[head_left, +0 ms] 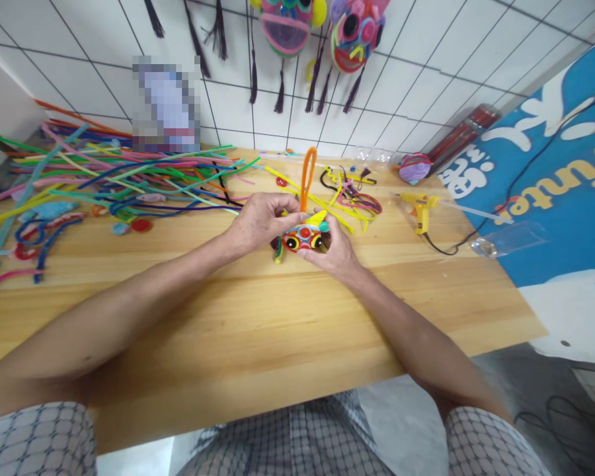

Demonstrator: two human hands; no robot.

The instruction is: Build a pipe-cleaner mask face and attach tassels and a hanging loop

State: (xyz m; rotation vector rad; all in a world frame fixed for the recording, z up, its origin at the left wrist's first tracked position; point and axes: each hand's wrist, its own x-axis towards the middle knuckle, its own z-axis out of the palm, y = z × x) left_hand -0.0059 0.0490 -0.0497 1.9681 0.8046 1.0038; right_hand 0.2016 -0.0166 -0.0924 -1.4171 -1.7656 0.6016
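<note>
Between my hands, above the middle of the wooden table, is a small colourful pipe-cleaner face [305,239] with yellow-ringed black eyes, a red nose and a yellow horn shape on top. My left hand [265,221] pinches its upper left side, close to where an orange pipe-cleaner loop [308,177] stands upright. My right hand [338,250] grips the right side, with thumb at the lower edge and fingers behind. A small teal piece [324,227] shows by the right fingers. Part of the face's back and left side is hidden by my fingers.
Many loose pipe cleaners [143,175] are heaped at the left. A yellow glue gun [420,210] with a black cord lies right, beside a clear plastic bag [508,241]. Finished masks [357,33] with tassels hang on the tiled wall. A purple striped ball [414,168] stands at the back.
</note>
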